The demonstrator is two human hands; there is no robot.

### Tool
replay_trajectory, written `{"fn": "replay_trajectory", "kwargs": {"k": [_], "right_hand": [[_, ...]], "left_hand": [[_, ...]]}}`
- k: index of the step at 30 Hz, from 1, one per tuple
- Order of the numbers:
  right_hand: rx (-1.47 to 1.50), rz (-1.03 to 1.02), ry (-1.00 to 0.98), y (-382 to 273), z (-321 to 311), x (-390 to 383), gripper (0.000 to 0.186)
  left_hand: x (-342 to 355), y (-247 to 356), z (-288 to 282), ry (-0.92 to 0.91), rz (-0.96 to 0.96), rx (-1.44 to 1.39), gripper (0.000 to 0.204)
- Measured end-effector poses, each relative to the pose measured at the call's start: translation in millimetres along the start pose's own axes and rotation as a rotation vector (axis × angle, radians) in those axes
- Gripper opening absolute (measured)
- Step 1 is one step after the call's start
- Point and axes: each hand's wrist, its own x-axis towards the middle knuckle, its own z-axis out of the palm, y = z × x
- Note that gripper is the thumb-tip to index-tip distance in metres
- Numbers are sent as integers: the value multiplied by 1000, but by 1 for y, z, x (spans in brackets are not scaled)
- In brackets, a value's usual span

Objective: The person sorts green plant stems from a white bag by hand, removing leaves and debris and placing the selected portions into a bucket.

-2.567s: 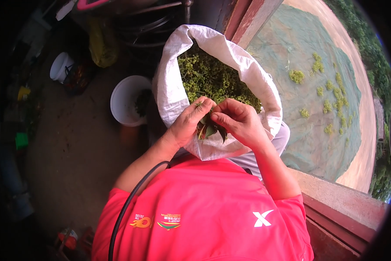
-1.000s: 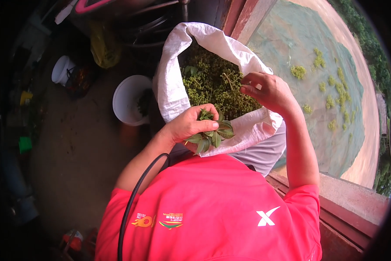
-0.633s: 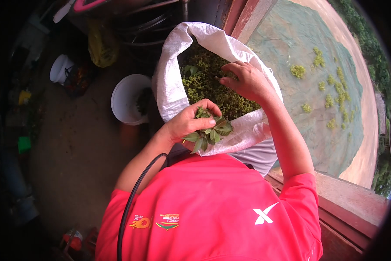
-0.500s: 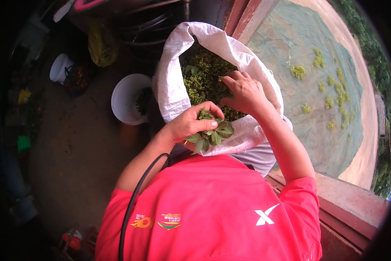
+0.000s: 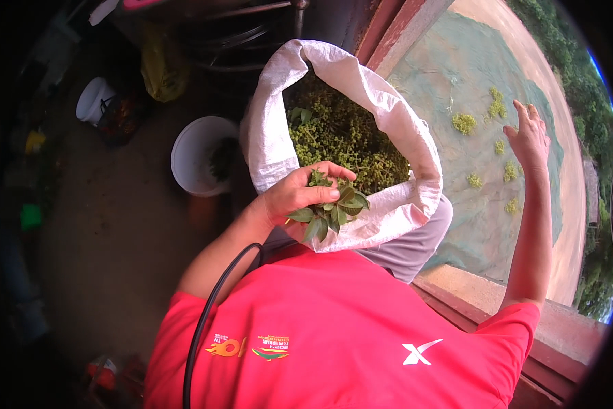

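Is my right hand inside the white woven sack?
No, the right hand is out to the right of the white woven sack, outside its rim.

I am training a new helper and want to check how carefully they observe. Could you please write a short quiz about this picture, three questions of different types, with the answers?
1. Multiple choice: What does the left hand hold?
A) a yellow bag
B) green leaves
C) a black cable

2. True or false: The right hand is stretched out to the right of the white sack.

3. Fill in the missing word: The container nearest to the sack, on its left side, is a white ____.

Key:
1. B
2. True
3. bucket
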Motion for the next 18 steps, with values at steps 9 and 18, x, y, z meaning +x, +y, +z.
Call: {"fn": "replay_trajectory", "kwargs": {"k": [9, 18], "right_hand": [[974, -954, -115, -232, -7, -51, 24], [930, -736, -114, -301, 46, -40, 18]], "left_hand": [[-4, 4, 1, 71, -71, -250, 27], [-4, 2, -5, 58, -12, -354, 23]]}}
